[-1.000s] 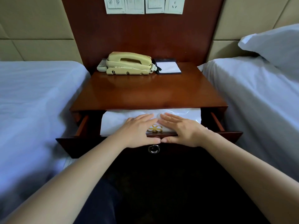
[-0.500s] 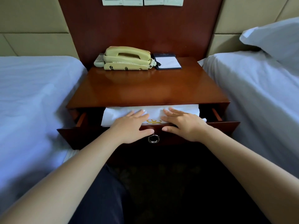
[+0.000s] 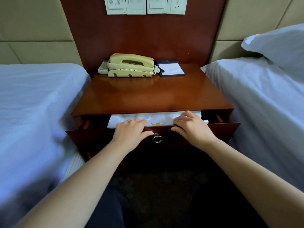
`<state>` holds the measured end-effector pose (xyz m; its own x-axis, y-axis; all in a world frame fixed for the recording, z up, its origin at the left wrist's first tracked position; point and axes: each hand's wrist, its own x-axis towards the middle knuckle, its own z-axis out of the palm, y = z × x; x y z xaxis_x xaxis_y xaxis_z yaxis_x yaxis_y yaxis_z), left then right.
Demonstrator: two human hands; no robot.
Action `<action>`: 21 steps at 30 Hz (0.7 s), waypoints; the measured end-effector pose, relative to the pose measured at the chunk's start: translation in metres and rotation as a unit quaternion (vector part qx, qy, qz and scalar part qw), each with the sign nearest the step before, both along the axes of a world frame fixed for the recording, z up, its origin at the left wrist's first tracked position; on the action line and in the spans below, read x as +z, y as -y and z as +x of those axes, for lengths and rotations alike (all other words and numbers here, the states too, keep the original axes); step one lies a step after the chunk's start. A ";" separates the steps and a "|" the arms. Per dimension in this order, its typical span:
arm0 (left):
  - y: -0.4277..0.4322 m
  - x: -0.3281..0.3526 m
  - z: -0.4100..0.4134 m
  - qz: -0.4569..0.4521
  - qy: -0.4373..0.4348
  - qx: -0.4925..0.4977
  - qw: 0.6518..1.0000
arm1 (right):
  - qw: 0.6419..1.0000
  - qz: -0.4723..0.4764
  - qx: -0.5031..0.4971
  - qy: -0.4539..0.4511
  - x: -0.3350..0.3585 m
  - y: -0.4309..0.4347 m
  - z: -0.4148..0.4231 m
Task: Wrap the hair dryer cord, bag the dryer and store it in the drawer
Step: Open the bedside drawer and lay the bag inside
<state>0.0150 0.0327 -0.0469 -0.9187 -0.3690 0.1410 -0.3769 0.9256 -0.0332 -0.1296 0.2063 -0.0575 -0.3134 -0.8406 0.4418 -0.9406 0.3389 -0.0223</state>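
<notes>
the white bag (image 3: 158, 120), presumably with the dryer inside though it was hidden, lay in the partly open drawer (image 3: 222, 130) of the bedside table (image 3: 153, 96). the left hand (image 3: 130, 134) lay flat, its grip open, fingers over the drawer's front edge onto the bag, thumb on the drawer face near the ring pull (image 3: 157, 139). the right hand (image 3: 190, 127) rested likewise, fingers spread on the bag, holding nothing. the likeliest risk: bag fabric standing above the front edge could catch under the tabletop lip, or fingers get pinched, as the drawer shut. little room was left above the bag; beds close on both sides left only a narrow aisle.
</notes>
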 end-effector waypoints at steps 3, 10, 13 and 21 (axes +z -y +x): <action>-0.002 0.000 -0.003 -0.038 -0.101 -0.056 0.993 | 0.997 -0.039 -0.043 -0.052 0.001 0.004 0.000; 0.026 -0.004 -0.020 -0.064 -0.134 -0.020 0.989 | 0.991 0.018 -0.115 0.061 0.006 0.018 -0.024; 0.035 -0.007 -0.033 -0.025 -0.112 -0.012 0.993 | 0.992 0.020 -0.121 0.018 0.006 0.027 -0.034; 0.028 0.008 -0.036 -0.003 -0.066 0.003 0.998 | 0.989 0.031 -0.135 0.051 0.020 0.030 -0.027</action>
<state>-0.0207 0.0046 -0.0391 -0.8894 -0.3739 0.2629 -0.3845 0.9230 0.0118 -0.1569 0.1761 -0.0374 -0.5714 -0.7445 0.3454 -0.8089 0.5819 -0.0839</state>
